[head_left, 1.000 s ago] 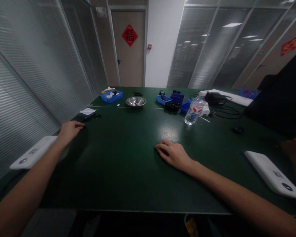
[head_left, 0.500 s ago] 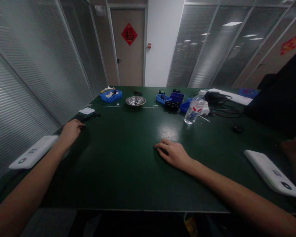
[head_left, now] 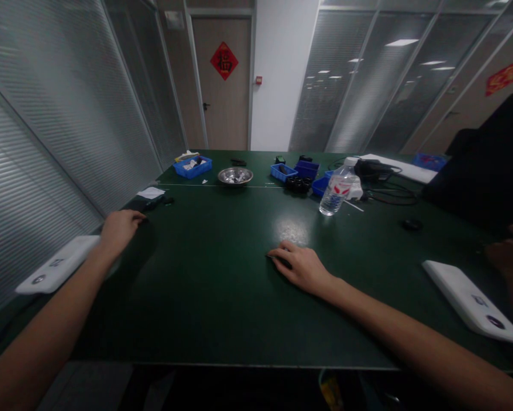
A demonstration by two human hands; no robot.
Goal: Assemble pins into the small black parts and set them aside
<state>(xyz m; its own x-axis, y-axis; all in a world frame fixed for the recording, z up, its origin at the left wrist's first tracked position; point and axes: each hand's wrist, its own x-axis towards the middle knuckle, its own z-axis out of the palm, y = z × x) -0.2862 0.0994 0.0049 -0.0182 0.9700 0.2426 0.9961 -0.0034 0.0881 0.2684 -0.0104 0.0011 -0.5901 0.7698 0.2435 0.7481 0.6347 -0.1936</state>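
Note:
My left hand [head_left: 120, 227] rests on the green table [head_left: 222, 302] near its left edge. Its fingers are curled in, and whether they hold anything is hidden. Just beyond it lie small dark parts [head_left: 156, 202] and a white slip of paper [head_left: 151, 192]. My right hand [head_left: 303, 266] lies palm down in the middle of the table, its fingers closed together over a small dark object [head_left: 277, 260] that pokes out under the fingertips.
White flat devices lie at the left [head_left: 57, 265] and right [head_left: 471, 299] edges. Further back are a water bottle [head_left: 336, 193], a steel bowl [head_left: 235, 176], blue bins [head_left: 192, 166] [head_left: 305, 171], black cables [head_left: 389, 194] and a small dark item [head_left: 411, 224]. A person's hand [head_left: 507, 254] shows at far right.
Both hands have stayed where they were. Only the camera has shifted slightly.

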